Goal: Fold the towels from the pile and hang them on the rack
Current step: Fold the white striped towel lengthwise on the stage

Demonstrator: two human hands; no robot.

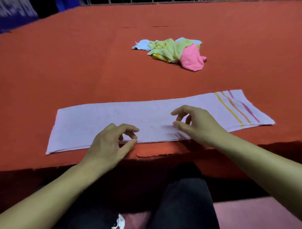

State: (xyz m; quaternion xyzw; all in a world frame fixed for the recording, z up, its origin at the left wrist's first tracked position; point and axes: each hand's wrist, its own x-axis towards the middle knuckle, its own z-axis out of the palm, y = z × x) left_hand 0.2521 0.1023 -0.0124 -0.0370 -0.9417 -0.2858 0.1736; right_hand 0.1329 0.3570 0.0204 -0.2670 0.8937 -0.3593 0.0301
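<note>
A lavender towel [106, 121] with yellow, orange and pink stripes at its right end lies flat near the front edge of the table, folded into a long strip. My left hand [112, 143] is at the towel's near edge, its fingers loosely curled with nothing visibly between them. Over the middle of the towel is my right hand [197, 124], fingers also loosely curled and holding nothing. The pile of towels [173, 50], blue, yellow-green and pink, lies crumpled further back on the table. No rack is clearly in view.
The table is covered in a red-orange cloth [81, 65], whose front edge runs just below my hands. Metal bars [124, 2] line the far edge. Blue fabric [14, 14] sits at the back left. My dark-clothed legs [183, 204] are below the table.
</note>
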